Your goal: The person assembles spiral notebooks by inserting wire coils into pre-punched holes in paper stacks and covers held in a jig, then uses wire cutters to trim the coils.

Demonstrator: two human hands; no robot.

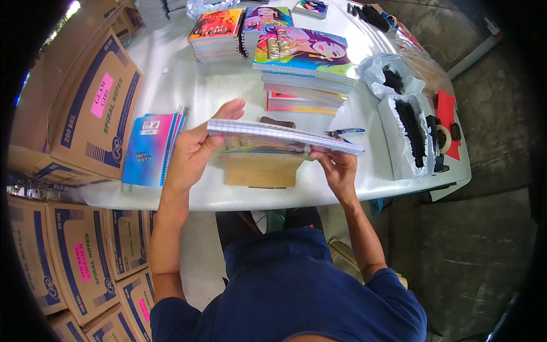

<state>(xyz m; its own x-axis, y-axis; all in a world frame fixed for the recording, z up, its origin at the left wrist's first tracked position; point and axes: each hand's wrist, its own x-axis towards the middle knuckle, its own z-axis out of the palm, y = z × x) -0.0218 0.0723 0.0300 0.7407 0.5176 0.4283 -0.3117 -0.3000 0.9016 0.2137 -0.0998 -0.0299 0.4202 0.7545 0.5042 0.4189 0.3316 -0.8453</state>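
A notebook (285, 134) is held above the table, tilted so its long pale page edge faces up. My left hand (194, 151) grips its left end, thumb in front and fingers behind. Closed around its lower right corner is my right hand (337, 170). Under the notebook lies a tan board or block (259, 172), partly covered by it. A dark brown bar (278, 122) shows just behind. Blue-handled pliers (346, 131) lie beyond the notebook's right end. A stack of colourful notebooks without visible spirals (305, 51) stands farther back.
Finished-looking spiral notebooks (149, 149) lie at left beside a large cardboard box (94, 108). More bound stacks (215, 34) stand at the back. On the right are black spiral coils (410, 134) in white wrapping, a plastic bag (373, 68) and a tape roll (443, 138). Stacked cartons (82, 251) fill the lower left.
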